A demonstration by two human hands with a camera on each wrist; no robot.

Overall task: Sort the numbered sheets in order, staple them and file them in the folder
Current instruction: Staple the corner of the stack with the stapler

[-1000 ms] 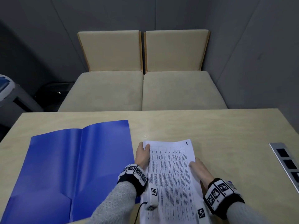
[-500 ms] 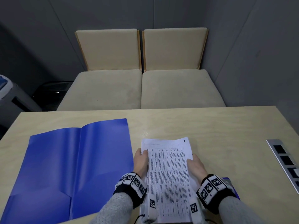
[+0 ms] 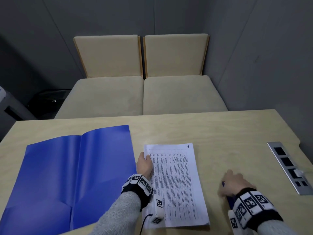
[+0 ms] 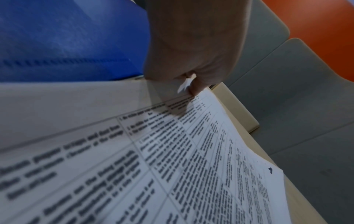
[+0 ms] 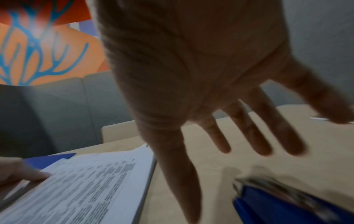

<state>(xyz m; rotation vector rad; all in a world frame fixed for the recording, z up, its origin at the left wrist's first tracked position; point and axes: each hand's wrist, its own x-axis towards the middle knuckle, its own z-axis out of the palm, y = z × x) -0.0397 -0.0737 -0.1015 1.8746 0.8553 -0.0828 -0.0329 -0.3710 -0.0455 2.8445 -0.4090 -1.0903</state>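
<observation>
**Holding the sheets, reaching at the stapler**

Left hand [image 3: 144, 164] pinches the left edge of the sheets [image 3: 176, 184], thumb on top; grip clamped on the stack. Sheets lie flat on the bench [image 3: 220, 133], page marked 1 uppermost. Folder [image 3: 67, 175] lies open just left of that grip. Right hand [image 3: 235, 183] is over the blue stapler [image 5: 287, 207], well right of the sheets, fingers [image 5: 254, 130] spread and straight; grip apart, image blurred.
</observation>
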